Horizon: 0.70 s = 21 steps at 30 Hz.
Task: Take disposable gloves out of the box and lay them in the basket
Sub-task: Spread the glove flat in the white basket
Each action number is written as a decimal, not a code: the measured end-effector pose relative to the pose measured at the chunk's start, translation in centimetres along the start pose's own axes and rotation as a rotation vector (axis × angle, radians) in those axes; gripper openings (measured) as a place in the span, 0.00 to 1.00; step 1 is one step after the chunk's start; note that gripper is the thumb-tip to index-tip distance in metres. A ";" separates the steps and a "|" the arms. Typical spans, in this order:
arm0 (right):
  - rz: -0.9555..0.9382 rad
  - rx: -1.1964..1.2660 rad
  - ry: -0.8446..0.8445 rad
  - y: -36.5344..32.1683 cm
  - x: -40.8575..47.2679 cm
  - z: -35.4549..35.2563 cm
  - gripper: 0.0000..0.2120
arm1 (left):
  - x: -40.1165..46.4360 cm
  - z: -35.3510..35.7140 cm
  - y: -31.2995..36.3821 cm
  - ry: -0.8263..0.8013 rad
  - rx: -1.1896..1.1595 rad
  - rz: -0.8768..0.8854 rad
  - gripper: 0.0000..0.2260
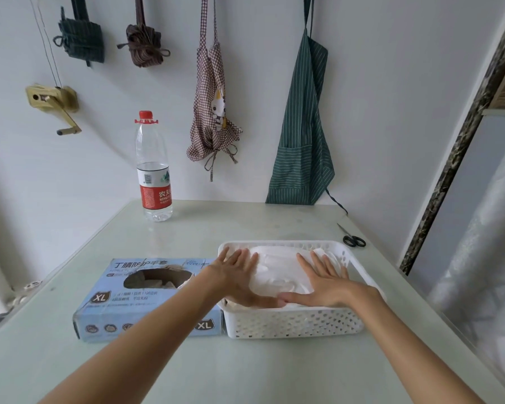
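Both flat, fingers straight: left hand (239,277) & right hand (324,282) pressing white gloves (277,274) down in white basket (292,323). Thumbs touching. Blue glove box (114,304) just left of basket, on table (245,371).

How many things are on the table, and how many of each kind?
Glove box: 1
Basket with white gloves: 1
Water bottle: 1
Scissors: 1
Total: 4 things on the table. The gloves are piled too close together to count.
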State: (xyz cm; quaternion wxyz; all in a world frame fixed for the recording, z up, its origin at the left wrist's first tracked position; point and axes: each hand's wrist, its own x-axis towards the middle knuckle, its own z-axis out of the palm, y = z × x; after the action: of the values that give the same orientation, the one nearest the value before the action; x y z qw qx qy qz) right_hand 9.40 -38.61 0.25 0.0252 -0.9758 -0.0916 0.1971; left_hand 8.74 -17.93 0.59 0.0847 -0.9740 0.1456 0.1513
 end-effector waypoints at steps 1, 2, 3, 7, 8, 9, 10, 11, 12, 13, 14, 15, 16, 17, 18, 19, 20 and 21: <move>-0.001 -0.004 -0.016 0.0 0.1 0.1 0.56 | 0.1 0.0 0.1 -0.013 0.033 -0.012 0.53; -0.004 -0.004 -0.030 0.0 0.2 0.3 0.56 | 0.1 0.0 0.3 -0.018 0.065 -0.021 0.52; -0.007 -0.006 -0.039 0.0 0.3 0.3 0.57 | 0.2 0.1 0.5 -0.018 0.090 -0.031 0.51; -0.039 0.043 -0.023 0.4 0.0 -0.5 0.52 | 0.3 0.0 0.7 -0.006 0.092 -0.039 0.51; -0.050 0.076 0.008 0.5 -0.2 -0.8 0.49 | 0.1 -0.2 0.6 0.005 0.070 -0.030 0.51; -0.053 0.100 0.048 0.9 -0.2 -1.2 0.44 | -0.1 -0.4 0.5 0.026 0.044 -0.022 0.53; -0.047 0.106 0.085 1.4 -0.2 -1.5 0.40 | -0.4 -0.7 0.2 0.048 0.021 -0.018 0.54; -0.032 0.092 0.109 1.8 -0.2 -1.7 0.36 | -0.8 -1.0 -0.1 0.061 0.012 -0.020 0.55; -0.009 0.061 0.119 2.4 -0.2 -1.6 0.34 | -1.1 -1.2 -0.4 0.066 0.015 -0.026 0.55; 0.013 0.020 0.110 2.8 -0.3 -1.5 0.33 | -1.5 -1.3 -0.8 0.063 0.028 -0.036 0.55; 0.029 -0.020 0.090 3.1 -0.3 -1.2 0.33 | -1.7 -1.3 -1.1 0.051 0.047 -0.049 0.56; 0.037 -0.052 0.071 3.4 -0.3 -0.9 0.33 | -1.9 -1.1 -1.3 0.032 0.068 -0.064 0.55; 0.040 -0.071 0.062 3.4 -0.3 -0.7 0.33 | -2.2 -0.9 -1.4 0.015 0.085 -0.079 0.55; 0.042 -0.075 0.067 3.4 -0.3 -0.6 0.33 | -2.3 -0.7 -1.5 0.006 0.087 -0.086 0.54; 0.046 -0.065 0.084 3.3 -0.4 -0.7 0.33 | -2.5 -0.5 -1.4 0.014 0.070 -0.083 0.54; 0.053 -0.050 0.112 3.0 -0.5 -0.9 0.33 | -2.8 -0.5 -1.6 0.038 0.035 -0.075 0.53; 0.062 -0.035 0.144 2.7 -0.7 -1.2 0.33 | -3.1 -0.5 -1.8 0.076 -0.015 -0.064 0.52; 0.064 -0.023 0.181 2.2 -1.0 -1.6 0.34 | -3.5 -0.5 -2.3 0.125 -0.076 -0.058 0.50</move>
State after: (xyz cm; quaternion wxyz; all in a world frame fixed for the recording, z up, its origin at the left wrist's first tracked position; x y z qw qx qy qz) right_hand 9.48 -41.01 1.86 0.0161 -0.9922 -0.0602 0.1076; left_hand 6.36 -15.00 2.48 0.0428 -0.9879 0.1165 0.0929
